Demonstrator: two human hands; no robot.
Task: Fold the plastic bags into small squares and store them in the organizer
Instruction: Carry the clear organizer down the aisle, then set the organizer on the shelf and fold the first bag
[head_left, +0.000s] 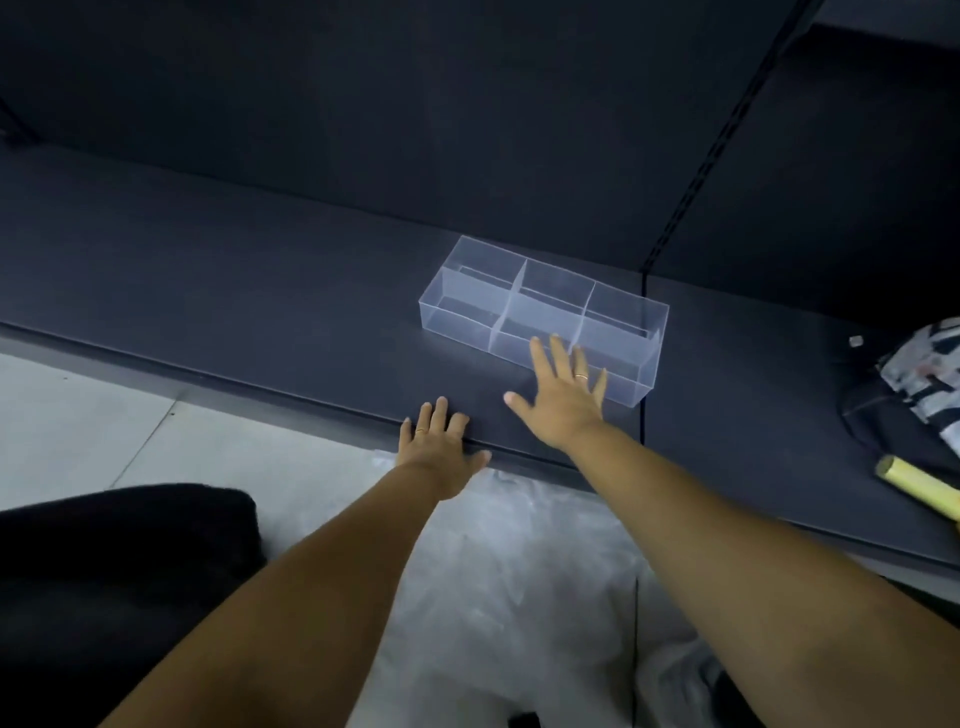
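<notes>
Right hand: fingers straight and spread, gripping nothing, a ring on one. The tips reach the near wall of the organizer; contact cannot be told.
Left hand: fingers straight and close together, ringed, lying flat on the front edge of the dark cushion, holding nothing.
Organizer: clear box, six compartments, standing on the cushion.
Plastic bag: pale, crumpled, spread on the floor below both forearms, against the cushion's front.
Far right: patterned cloth; yellow tube near it.
</notes>
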